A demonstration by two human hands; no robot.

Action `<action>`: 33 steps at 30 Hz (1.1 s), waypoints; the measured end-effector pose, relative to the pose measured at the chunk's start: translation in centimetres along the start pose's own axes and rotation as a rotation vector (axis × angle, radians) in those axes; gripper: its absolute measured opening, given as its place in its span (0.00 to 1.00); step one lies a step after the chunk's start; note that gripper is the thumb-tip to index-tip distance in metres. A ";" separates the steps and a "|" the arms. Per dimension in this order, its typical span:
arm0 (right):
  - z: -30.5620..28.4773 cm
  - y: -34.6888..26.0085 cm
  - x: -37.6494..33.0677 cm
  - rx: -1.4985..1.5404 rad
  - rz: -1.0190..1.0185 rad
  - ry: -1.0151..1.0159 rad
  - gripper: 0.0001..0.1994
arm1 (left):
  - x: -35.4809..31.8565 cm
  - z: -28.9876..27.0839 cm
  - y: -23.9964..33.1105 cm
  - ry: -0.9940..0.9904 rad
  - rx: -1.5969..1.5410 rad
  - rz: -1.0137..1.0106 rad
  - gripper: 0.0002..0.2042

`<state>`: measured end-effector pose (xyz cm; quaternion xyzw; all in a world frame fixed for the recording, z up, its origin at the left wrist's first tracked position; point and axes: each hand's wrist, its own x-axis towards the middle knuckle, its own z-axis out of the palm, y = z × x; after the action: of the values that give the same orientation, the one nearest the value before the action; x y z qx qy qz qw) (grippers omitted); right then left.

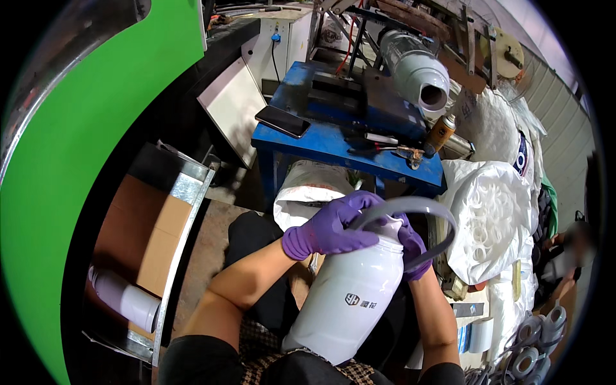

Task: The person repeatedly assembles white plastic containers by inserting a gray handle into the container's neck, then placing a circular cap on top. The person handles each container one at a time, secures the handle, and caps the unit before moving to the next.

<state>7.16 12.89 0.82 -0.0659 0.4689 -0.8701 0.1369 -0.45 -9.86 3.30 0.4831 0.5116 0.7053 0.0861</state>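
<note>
We've got the white jar at centre-bottom of the frame, propped in our lap. Left hand is curled over its shoulder, fingers closed on the grey strap handle. Right hand grips the strap's other end at the neck, mostly hidden. Looks like we're mid-fitting the handle; next it probably needs pressing down evenly on both sides.

Glossy white plastic jar — matt grey handle strap — purple rubbery gloves.
</note>
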 end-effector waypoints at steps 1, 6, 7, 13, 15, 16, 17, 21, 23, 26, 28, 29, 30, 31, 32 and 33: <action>-0.4 -0.6 -0.1 -0.057 0.035 -0.092 0.28 | 0.1 0.0 0.0 -0.035 0.160 0.161 0.18; 1.0 -1.3 -0.6 0.049 0.039 -0.083 0.24 | -0.2 0.7 1.8 -0.210 0.543 0.809 0.26; 0.5 -1.0 -0.1 0.036 -0.002 -0.119 0.23 | -0.7 1.0 1.9 -0.154 0.527 0.852 0.24; 1.5 -1.3 0.7 -0.135 -0.037 -0.065 0.17 | -2.4 0.5 -3.3 0.438 -0.405 0.149 0.21; 0.9 -0.9 0.9 -0.103 -0.015 -0.004 0.17 | -2.5 -1.4 -5.9 0.324 -0.581 -0.012 0.28; 0.7 -0.2 0.5 0.016 -0.030 0.041 0.16 | -1.2 -1.5 -5.1 0.201 -0.958 -0.081 0.31; 0.8 0.7 0.6 -0.452 -0.244 0.143 0.16 | -0.3 -1.3 -4.0 0.178 -1.053 -0.191 0.36; 0.5 2.1 1.1 0.549 -0.465 -0.112 0.25 | 1.3 -2.1 -3.1 0.061 -0.802 -0.611 0.45; 3.2 1.1 -0.6 0.209 -0.449 0.062 0.29 | 1.4 -1.2 -2.6 0.066 -0.731 -0.611 0.43; 3.1 0.6 -1.1 -0.230 -0.549 0.188 0.27 | 1.2 -0.9 -3.6 -0.095 -0.910 -0.508 0.40; 3.0 -1.2 -2.7 -0.880 -0.695 0.397 0.18 | 1.2 -0.8 -3.5 -0.144 -0.925 -0.494 0.38; 2.3 -1.6 -2.8 -1.193 -0.907 0.446 0.16 | 1.2 -0.7 -3.3 -0.114 -0.723 -0.523 0.37; 3.1 -1.9 -3.2 -1.013 -0.783 0.370 0.17 | 0.4 -0.4 -4.1 -0.045 -0.794 -0.561 0.39; 4.5 -2.3 -3.5 -0.831 -0.664 0.298 0.18 | 0.3 -0.1 -4.5 0.022 -0.859 -0.601 0.40; 5.7 -1.6 -3.1 -0.601 -0.611 0.347 0.18 | 0.3 0.0 -4.8 -0.049 -0.870 -0.571 0.38; 5.6 -1.9 -3.3 -0.573 -0.524 0.356 0.21 | 0.9 0.2 -4.7 -0.125 -0.881 -0.540 0.36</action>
<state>11.30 10.44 5.54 -0.0670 0.6755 -0.7078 -0.1955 -2.52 -7.06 0.07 0.2931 0.2667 0.7762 0.4904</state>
